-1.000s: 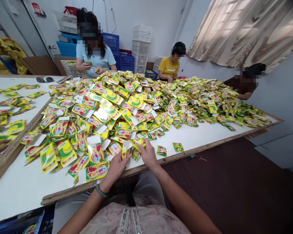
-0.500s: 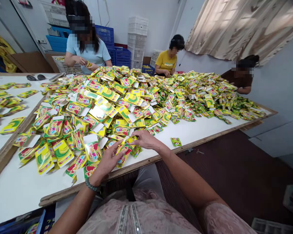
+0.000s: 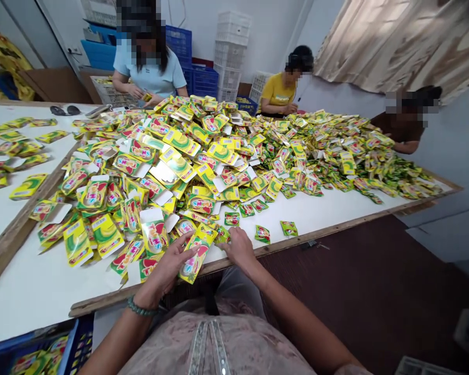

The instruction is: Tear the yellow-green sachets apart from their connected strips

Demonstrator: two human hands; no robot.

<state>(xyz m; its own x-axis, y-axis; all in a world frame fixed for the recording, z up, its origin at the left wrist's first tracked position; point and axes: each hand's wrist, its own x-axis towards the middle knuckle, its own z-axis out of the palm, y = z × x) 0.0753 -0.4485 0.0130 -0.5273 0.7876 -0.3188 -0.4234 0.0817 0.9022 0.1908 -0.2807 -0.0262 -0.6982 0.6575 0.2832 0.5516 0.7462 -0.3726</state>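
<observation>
Carton point(image 3: 198, 255), yellow and green with bright lettering, is clamped in my left grip point(image 3: 170, 264), its face turned up to me, slanting over the wooden edge point(image 3: 336, 228) of the white table point(image 3: 320, 213). My right grip point(image 3: 240, 246) is just beside it, fingers curled by a small green packet point(image 3: 222, 234); I cannot tell whether they have closed on that. Loose packets point(image 3: 262, 234) lie further right, and a large heap of cartons point(image 3: 180, 161) rises beyond. A beaded bracelet point(image 3: 140, 308) circles my left wrist.
</observation>
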